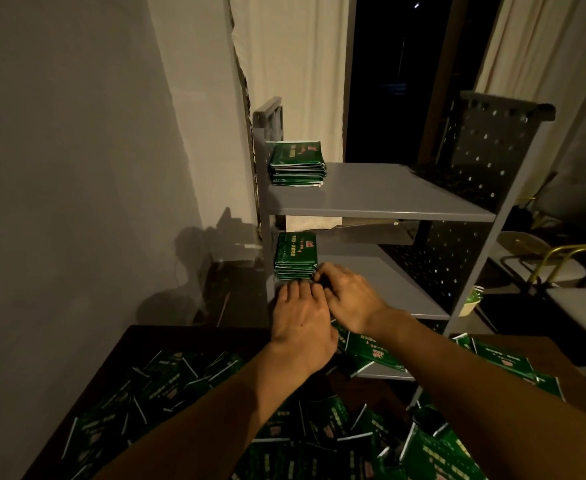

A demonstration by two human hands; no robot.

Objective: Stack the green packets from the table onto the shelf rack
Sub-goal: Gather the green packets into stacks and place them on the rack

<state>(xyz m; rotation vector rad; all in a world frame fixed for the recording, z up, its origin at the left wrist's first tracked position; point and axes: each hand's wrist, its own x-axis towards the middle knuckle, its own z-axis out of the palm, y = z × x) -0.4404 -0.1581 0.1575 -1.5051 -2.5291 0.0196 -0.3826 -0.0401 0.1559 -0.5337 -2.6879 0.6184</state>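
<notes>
Both hands, left (300,320) and right (348,296), press against a squared stack of glossy green packets (295,256) on the grey metal shelf rack (381,199); whether either grip clamps anything, I cannot tell.

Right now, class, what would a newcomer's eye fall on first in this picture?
First, the left hand and right hand meeting at a stack of green packets on the grey rack's middle shelf. Then a second stack on the top shelf's left end, and the loose green packets strewn over the dark table below.
</notes>
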